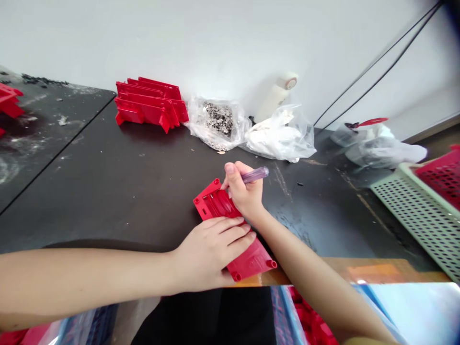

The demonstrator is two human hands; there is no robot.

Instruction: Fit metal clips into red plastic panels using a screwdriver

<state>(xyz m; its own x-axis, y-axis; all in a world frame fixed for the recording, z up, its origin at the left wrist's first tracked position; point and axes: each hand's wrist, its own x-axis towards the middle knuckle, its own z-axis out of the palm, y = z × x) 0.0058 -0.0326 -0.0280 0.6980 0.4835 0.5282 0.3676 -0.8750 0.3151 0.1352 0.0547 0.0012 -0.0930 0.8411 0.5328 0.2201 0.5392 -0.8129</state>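
A red plastic panel (253, 258) with corner posts and a slotted recess lies at a slant on the black table, close to its front edge. My left hand (217, 244) rests across the panel's middle, gripping it, fingers over the top and thumb by the left edge. In my closed right hand (246, 189) is a tool with a clear purple handle (256, 175), like a screwdriver's. Its working end is hidden by my fingers, above the panel's far part. Small metal pieces (211, 196) show in the recess near the panel's far end.
Similar red panels (151, 103) stand in a row by the wall. Beside them are a plastic bag of small metal parts (219, 120), a bag with white contents (280, 134) and a white bottle (275, 98). A pale green perforated basket (413, 206) stands at right.
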